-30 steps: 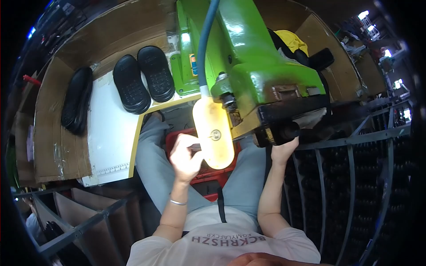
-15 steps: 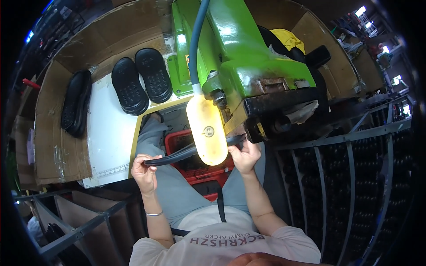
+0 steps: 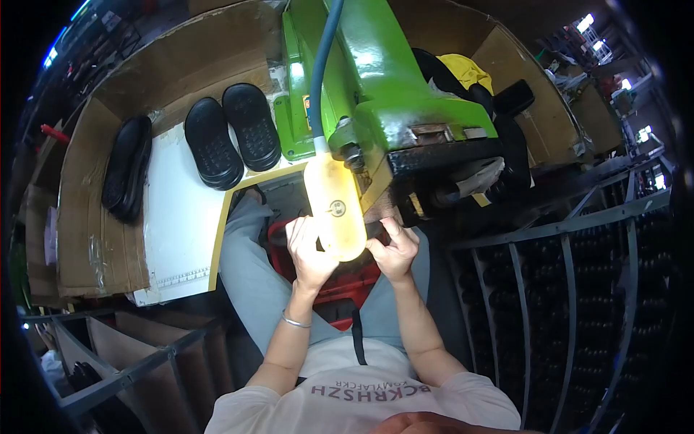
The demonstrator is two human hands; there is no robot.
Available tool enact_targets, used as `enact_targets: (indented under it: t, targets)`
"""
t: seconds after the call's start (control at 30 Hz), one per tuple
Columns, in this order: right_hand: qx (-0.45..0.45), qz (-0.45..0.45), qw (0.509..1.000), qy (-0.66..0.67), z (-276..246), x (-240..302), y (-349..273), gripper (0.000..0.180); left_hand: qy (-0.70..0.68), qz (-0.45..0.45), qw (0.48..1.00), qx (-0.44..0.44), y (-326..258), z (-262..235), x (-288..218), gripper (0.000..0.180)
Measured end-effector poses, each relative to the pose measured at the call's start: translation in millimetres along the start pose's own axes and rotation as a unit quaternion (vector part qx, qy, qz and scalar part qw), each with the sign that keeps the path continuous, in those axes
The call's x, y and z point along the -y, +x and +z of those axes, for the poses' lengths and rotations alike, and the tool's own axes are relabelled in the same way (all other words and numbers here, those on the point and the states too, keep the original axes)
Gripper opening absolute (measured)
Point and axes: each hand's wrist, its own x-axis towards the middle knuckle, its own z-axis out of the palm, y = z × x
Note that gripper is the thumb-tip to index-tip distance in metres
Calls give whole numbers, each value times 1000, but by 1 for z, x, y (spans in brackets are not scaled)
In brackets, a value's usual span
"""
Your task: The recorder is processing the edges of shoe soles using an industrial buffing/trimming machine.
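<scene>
My left hand (image 3: 311,254) is closed at the left edge of a glowing yellow lamp (image 3: 338,210). On the lamp's right, just below the front of a green machine (image 3: 426,118), my right hand (image 3: 395,252) is closed too, thumb pointing inward. Between them the lamp covers most of the black shoe sole they hold; only dark slivers of it show by the fingers. Two black soles (image 3: 213,143) (image 3: 251,126) lie side by side on the white tabletop (image 3: 173,217), left of the machine. Further left, more black soles (image 3: 126,170) lean against a cardboard wall.
A cardboard surround (image 3: 97,231) rises around the table's left and back. Below my hands, a red crate (image 3: 340,295) sits between my legs. Metal racks stand on both sides, the right rack (image 3: 575,282) filled with dark items. Yellow cloth (image 3: 466,71) lies behind the machine.
My left hand has moved right and slightly up, close to the lamp. The sole, stretched out in view before, is now mostly behind the lamp. My right hand has shifted slightly left.
</scene>
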Motion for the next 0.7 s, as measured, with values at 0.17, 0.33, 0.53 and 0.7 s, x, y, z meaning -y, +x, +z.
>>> enact_targets:
  t: [0.17,0.33,0.53,0.7]
  targets:
    - [11,323,885,335,22,-67,-63,38,-327,-171,928,-57,-28,47,10,43]
    - [-103,444,729,511,19,-103,-123,37,-413,-218,880,-84,-29,65,-1,44]
    - [-190,371,884,213,-43,-94,-66,40,-352,-191,914,-66,-33,63,-5,43]
    - [-135,218,966,-6,-86,-54,-13,40,-379,-180,907,-21,-29,27,10,44]
